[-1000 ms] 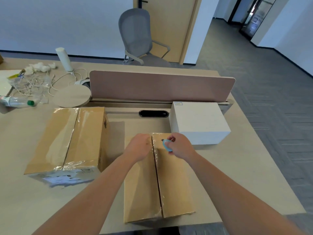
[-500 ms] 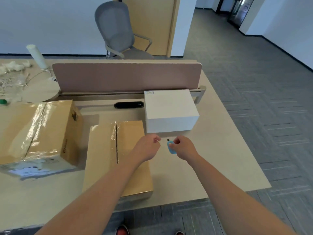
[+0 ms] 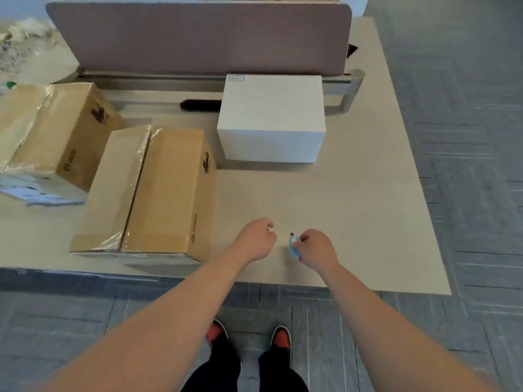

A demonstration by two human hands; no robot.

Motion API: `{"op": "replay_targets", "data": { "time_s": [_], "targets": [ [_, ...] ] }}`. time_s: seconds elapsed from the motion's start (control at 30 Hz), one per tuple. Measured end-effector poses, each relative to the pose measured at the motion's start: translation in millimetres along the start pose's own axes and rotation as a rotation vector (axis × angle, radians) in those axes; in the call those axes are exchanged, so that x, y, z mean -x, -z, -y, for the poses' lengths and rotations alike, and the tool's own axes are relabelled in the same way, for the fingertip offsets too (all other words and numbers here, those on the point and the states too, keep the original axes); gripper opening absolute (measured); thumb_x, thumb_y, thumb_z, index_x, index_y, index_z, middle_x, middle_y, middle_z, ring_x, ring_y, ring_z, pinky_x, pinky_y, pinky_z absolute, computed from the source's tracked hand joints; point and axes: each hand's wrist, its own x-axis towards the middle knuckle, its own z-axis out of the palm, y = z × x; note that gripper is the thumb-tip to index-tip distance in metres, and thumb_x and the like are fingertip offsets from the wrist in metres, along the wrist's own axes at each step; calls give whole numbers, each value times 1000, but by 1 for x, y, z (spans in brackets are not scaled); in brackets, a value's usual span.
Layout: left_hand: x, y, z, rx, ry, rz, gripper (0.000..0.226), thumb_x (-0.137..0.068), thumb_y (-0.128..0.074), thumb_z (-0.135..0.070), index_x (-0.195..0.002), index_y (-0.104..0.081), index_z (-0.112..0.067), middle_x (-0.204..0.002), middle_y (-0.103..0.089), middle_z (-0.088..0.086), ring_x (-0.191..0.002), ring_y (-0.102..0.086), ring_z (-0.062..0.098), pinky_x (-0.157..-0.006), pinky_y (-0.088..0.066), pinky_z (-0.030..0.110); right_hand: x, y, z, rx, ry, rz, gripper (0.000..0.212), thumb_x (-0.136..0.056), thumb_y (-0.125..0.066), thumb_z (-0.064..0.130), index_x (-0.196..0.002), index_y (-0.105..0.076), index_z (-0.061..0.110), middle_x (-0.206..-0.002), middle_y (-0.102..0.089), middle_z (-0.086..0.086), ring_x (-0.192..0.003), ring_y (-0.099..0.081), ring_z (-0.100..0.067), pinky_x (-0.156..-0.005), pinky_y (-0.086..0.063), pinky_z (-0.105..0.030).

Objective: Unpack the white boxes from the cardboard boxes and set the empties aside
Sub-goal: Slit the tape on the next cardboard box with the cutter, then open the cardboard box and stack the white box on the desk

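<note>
both hands had left the taped seam of the nearer brown cardboard box [image 3: 167, 188] and moved right, over the pale desk [image 3: 353, 222]. the right hand [image 3: 314, 247] pinched a small blue plastic cutter [image 3: 293, 246] in its fingers. the left hand [image 3: 256, 239] had its fingers curled, with nothing seen in them. the box lay closed at the desk's near edge, so unpacking looked paused. its long axis and seam pointed away toward the mauve divider panel [image 3: 198, 38]. one plain white box [image 3: 271, 108] sat beyond it.

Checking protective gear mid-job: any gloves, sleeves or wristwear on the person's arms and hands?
No. The left hand and right hand are ungloved, no rings visible. The left forearm and right forearm are bare to the frame's edge: no sleeves, watch or bands.
</note>
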Motion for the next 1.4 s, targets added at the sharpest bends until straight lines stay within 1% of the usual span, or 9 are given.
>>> {"op": "replay_targets", "data": {
  "time_s": [0.13,0.3,0.43,0.57,0.73,0.97,1.1,1.17,1.4],
  "targets": [
    [-9,-19,8,-12,55,10,42,-97,-46,-16,-139,-50,-10,-141,-53,10,-127,-50,24,-103,-38,29,-12,-11,-12,39,9,23,13,-93,-58,26,-91,-62,15,-88,-69,-6,-82,-68,-28,-75,-55,-37],
    [-16,-29,18,4,88,-3,40,-97,-46,-17,-136,-52,-14,-139,-53,8,-124,-52,22,-99,-40,28,-21,-22,-17,106,0,-29,16,-97,-54,31,-92,-61,18,-85,-61,0,-79,-58,-23,-60,-37,-29],
    [-14,-31,20,17,94,-11,40,-97,-45,-18,-136,-52,-15,-138,-53,4,-123,-52,20,-100,-41,29,-23,-25,-16,121,-21,-63,19,-99,-53,32,-88,-58,17,-82,-60,-1,-72,-56,-22,-54,-34,-28],
    [-10,-24,18,28,85,-26,40,-97,-46,-19,-136,-53,-15,-138,-53,5,-123,-52,20,-101,-42,29,-26,-23,-14,114,-36,-55,11,-96,-55,26,-99,-61,17,-100,-64,-5,-83,-61,-26,-65,-42,-30],
    [7,-3,5,28,41,-69,39,-97,-45,-17,-135,-53,-14,-139,-53,5,-123,-52,20,-101,-41,29,-9,-10,7,111,11,-105,34,-99,-50,29,-130,-57,15,-130,-58,-6,-109,-61,-27,-78,-41,-30],
    [56,71,-21,121,-84,-274,34,-97,-44,-16,-127,-60,-22,-128,-61,-6,-111,-56,12,-92,-42,24,32,19,96,32,297,-180,28,-96,-48,25,-117,-64,14,-117,-64,-2,-103,-59,-22,-81,-43,-32],
    [91,129,-4,150,-95,-383,32,-97,-45,-19,-124,-63,-24,-120,-64,-9,-108,-58,11,-91,-43,24,61,26,161,14,443,-177,17,-93,-48,21,-85,-61,13,-88,-64,-2,-83,-56,-25,-64,-37,-34],
    [105,156,14,144,-88,-428,31,-97,-47,-19,-122,-64,-24,-118,-65,-6,-104,-58,11,-90,-44,26,73,24,190,16,486,-160,20,-92,-47,20,-79,-58,10,-80,-62,-5,-75,-54,-25,-62,-38,-37],
    [119,217,85,-22,-17,-390,35,-98,-45,-21,-130,-60,-19,-128,-63,1,-112,-58,18,-96,-46,30,97,-23,252,91,554,-53,19,-93,-46,22,-78,-56,18,-80,-62,-2,-76,-56,-23,-64,-40,-34]
  ]
}}
